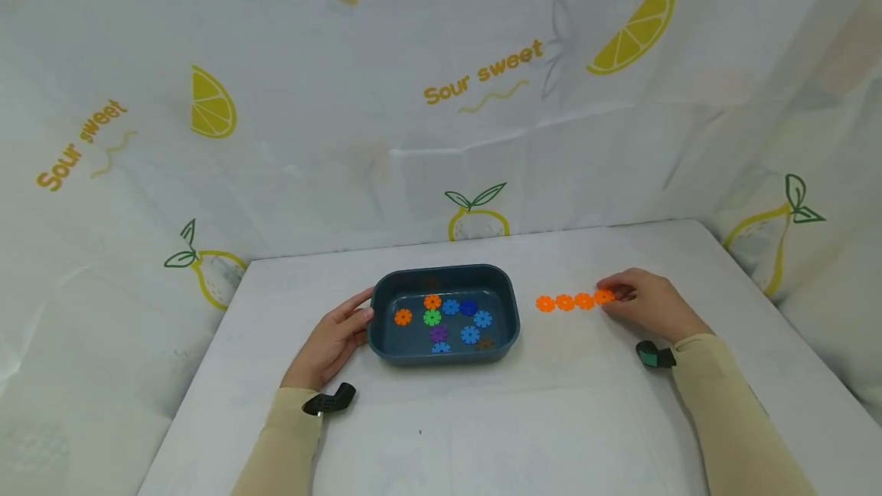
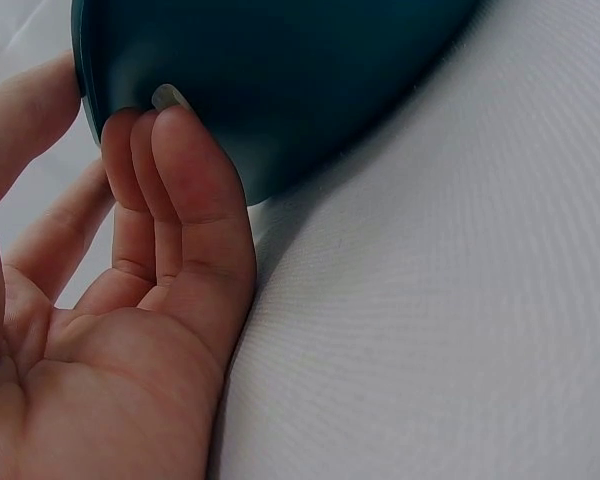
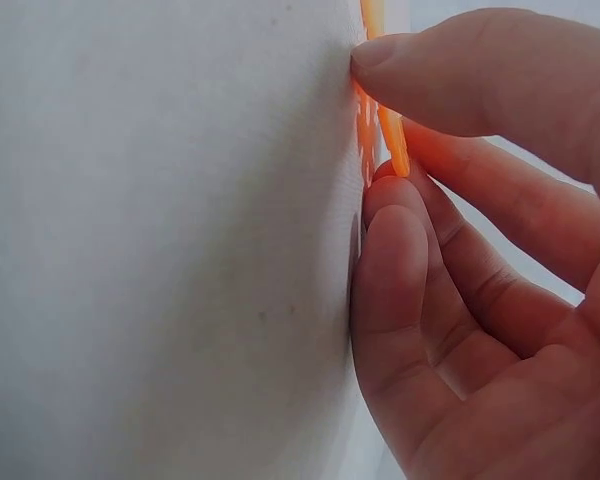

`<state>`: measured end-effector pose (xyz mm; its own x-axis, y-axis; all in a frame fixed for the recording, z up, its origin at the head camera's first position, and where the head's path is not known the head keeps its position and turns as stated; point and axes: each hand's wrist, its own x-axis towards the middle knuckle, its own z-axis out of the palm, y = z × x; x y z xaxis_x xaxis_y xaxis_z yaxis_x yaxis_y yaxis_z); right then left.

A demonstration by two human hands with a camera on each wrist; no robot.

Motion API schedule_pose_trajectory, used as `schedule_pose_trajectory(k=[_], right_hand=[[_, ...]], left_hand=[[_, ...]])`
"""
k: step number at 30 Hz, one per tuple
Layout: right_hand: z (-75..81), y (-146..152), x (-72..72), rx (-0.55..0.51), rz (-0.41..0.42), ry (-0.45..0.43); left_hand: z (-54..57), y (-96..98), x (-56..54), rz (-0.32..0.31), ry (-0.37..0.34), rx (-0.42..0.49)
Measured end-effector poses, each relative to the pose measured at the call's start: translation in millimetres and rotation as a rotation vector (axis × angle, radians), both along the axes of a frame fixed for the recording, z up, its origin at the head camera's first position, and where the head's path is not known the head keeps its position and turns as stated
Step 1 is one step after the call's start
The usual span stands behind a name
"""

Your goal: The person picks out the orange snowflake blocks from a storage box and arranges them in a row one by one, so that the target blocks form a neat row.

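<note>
A dark blue plastic tray (image 1: 444, 358) sits on the table with flat, notched discs in orange, green, purple, brown and blue inside. My left hand (image 1: 331, 343) holds the tray's left end. In the left wrist view, its curled fingers (image 2: 205, 170) touch the outer wall and another digit reaches the rim. To the right of the tray, orange discs (image 1: 565, 302) lie in a line on the table. At the right end of that line, my right hand (image 1: 648, 301) pinches an orange disc (image 3: 392, 140) between thumb and fingers, close to the tabletop.
The white-covered table (image 1: 496, 427) has its far edge against a white cloth backdrop (image 1: 310, 174) printed with lemons. Black wrist bands (image 1: 329, 401) sit at both cuffs, the right one with a green patch.
</note>
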<state>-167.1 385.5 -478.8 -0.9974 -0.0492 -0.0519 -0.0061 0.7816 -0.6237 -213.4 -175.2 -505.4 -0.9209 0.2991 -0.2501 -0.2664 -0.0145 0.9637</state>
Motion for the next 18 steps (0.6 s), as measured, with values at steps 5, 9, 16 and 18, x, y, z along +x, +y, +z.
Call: schedule_pose_trajectory(k=[5, 9, 16, 18], right_hand=[[1.8, -0.7, -3.9, 0.013, 0.008, 0.007], [6.8, -3.3, -4.5, 0.013, 0.029, 0.012], [24.1, -17.5, -1.7, -0.025, 0.087, 0.018], [36.3, -31.2, -11.0, -0.021, 0.119, 0.016]], left_hand=[[1.6, -2.3, 0.6, 0.008, 0.004, 0.011], [1.9, -4.9, 1.5, 0.022, 0.014, 0.012], [-3.2, -1.2, -1.4, -0.019, 0.028, 0.002], [-2.7, 0.4, -2.0, -0.016, 0.027, 0.011]])
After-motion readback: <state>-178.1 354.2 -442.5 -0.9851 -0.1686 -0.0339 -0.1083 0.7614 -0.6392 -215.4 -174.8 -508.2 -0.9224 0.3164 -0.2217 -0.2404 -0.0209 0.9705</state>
